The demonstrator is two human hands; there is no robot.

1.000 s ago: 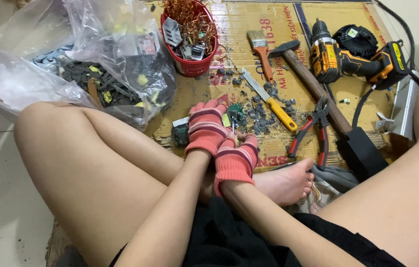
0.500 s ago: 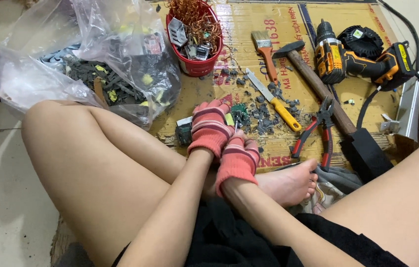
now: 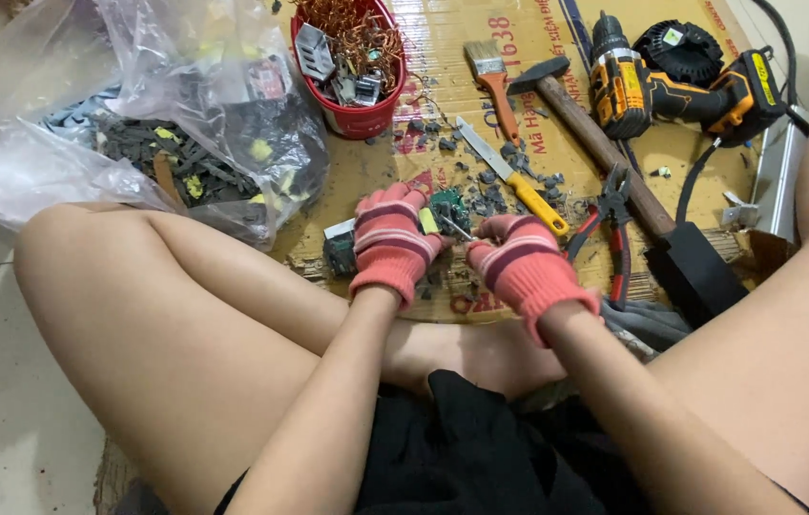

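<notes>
Hands in pink striped knit gloves meet over a cardboard sheet (image 3: 395,162) spread on the floor, seen from above between the person's bare folded legs. Left hand (image 3: 391,240) has its fingers curled shut around a small green circuit board (image 3: 445,208), held just above the cardboard. Right hand (image 3: 519,259) is closed around a thin metal tool (image 3: 456,229) whose tip touches the board; what kind of tool it is cannot be told. Grey fragments lie scattered on the cardboard just beyond the board. Near the right hand lie red-handled pliers (image 3: 605,224), a yellow-handled knife (image 3: 511,176), a hammer (image 3: 595,143) and an orange-handled paintbrush (image 3: 493,81). Farther back rest an orange-and-black cordless drill (image 3: 681,91) and a red basket (image 3: 352,57) filled with copper wire and metal parts. To the left a clear plastic bag (image 3: 137,124) holds dark scrap pieces.
</notes>
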